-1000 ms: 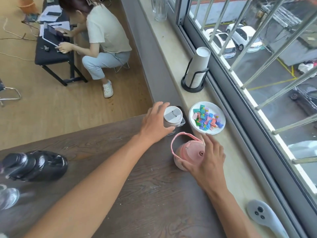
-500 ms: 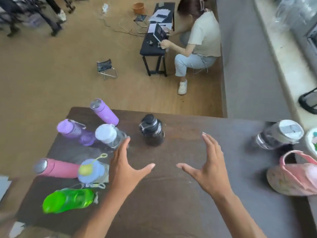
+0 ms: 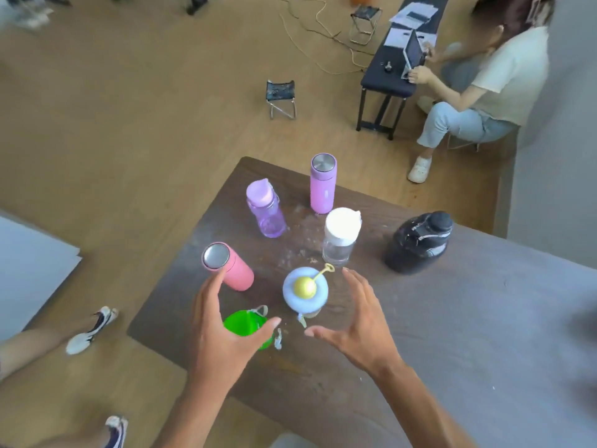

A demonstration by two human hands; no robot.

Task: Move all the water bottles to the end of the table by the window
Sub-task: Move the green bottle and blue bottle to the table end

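Observation:
Several bottles stand at the left end of the dark wooden table (image 3: 452, 334): a green bottle (image 3: 247, 324), a pale blue bottle with a yellow ball cap (image 3: 305, 291), a pink flask (image 3: 231, 270), a clear bottle with a white lid (image 3: 340, 237), a purple clear bottle (image 3: 266, 210), a purple flask (image 3: 323, 184) and a black jug (image 3: 418, 242). My left hand (image 3: 223, 331) is open, partly covering the green bottle. My right hand (image 3: 358, 321) is open just right of the blue bottle. Neither hand holds anything.
A seated person (image 3: 484, 85) works at a black bench (image 3: 397, 69) beyond the table. A small folding stool (image 3: 281, 97) and cables lie on the wooden floor. Another person's feet (image 3: 92, 328) stand left of the table. The window end is out of view.
My view swung away from the window sill to the table's left end. Both hands left the clear bottle and pink bottle there and now hover open over the green and blue bottles.

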